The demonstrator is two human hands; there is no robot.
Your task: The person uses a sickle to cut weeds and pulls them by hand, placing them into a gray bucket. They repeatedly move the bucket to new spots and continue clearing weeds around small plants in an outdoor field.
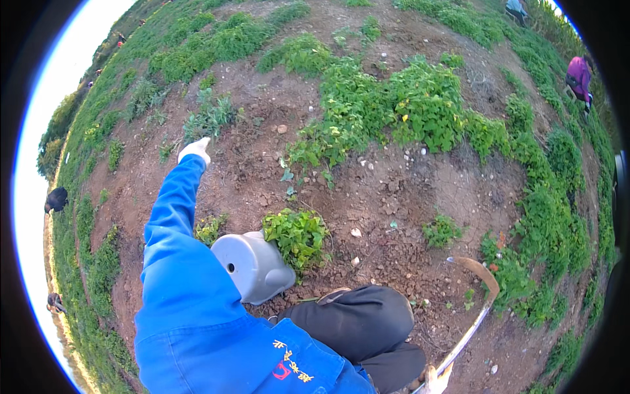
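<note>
My left hand (pixel 195 150), in a white glove, is stretched far out at the end of a blue sleeve. Its fingertips are at the lower edge of a grey-green leafy weed (pixel 209 118); whether they grip a stem cannot be made out. Low in the picture, my right hand (pixel 435 381) is closed around the pale handle of a sickle (pixel 467 331). The sickle's curved, rusty blade (pixel 480 271) arches over bare soil and points left. Beside my bent knee, a grey plastic stool (pixel 251 268) lies tipped over against a clump of leafy vines (pixel 298 239).
Low green vines (pixel 393 103) spread across the soil ahead, with a dense row (pixel 551 216) along the right. Small pale stones (pixel 356 232) dot the cracked brown earth. A person in purple (pixel 580 76) is at the far right; other people are small at the left rim.
</note>
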